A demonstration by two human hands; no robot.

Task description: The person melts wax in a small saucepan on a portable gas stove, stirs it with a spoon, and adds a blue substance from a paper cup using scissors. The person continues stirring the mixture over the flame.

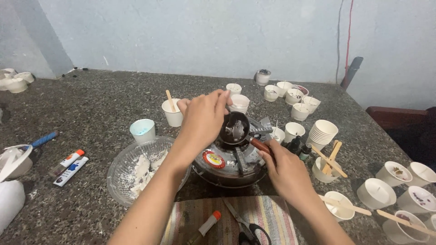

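So the person's right hand [285,170] is wrapped tight round the reddish wooden handle of a small dark metal ladle [235,128], which sits over a round dark portable stove [230,159] mid-table. The left hand [203,119] hovers at the ladle's 9 o'clock, fingers bunched over the bowl's rim — can't tell if it's pinching anything. At the stove's 9 o'clock there's a clear plastic bowl of white wax chunks [138,170]; stacked white paper cups [323,133] sit around 2 o'clock.
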